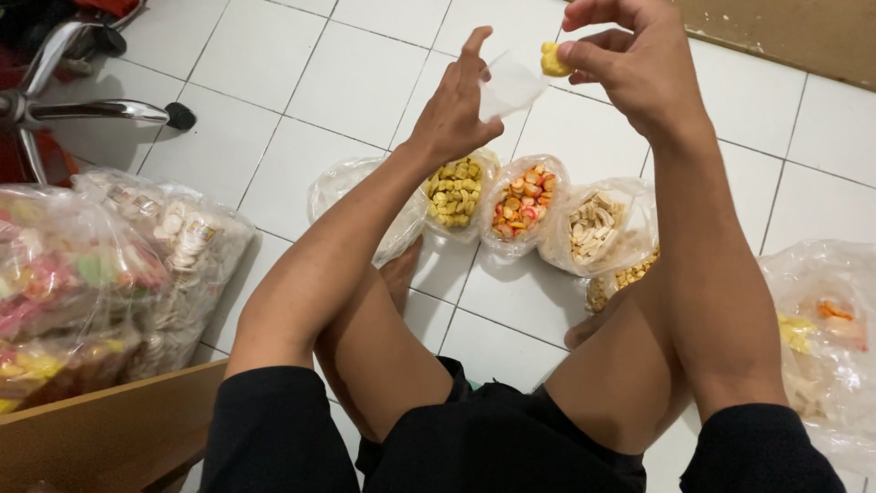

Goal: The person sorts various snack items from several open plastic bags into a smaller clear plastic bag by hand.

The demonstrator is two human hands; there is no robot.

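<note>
Above my knees, over the white tile floor [347, 82], my right hand [630, 68] pinches a small yellow snack [552, 60] between thumb and fingertips, right at the mouth of a little clear bag [507, 87]. My left hand [453, 110] grips that bag from the side, fingers closed on the plastic with the forefinger raised. To do this well I judge the mouth must be held wide and the bag steady — thin film folds shut easily — and the piece dropped straight in, not brushed against the edge.

Below the hands a row of open bags stands on the floor: one of yellow pieces [453, 194], one of orange-and-red pieces [523, 203], one of pale curved chips [595, 226], and behind my right forearm another of small tan bits [622, 278]. A nearly flat clear bag [351, 187] lies left of them. Big sacks of mixed crackers sit far left [109, 265] and far right [821, 329].
</note>
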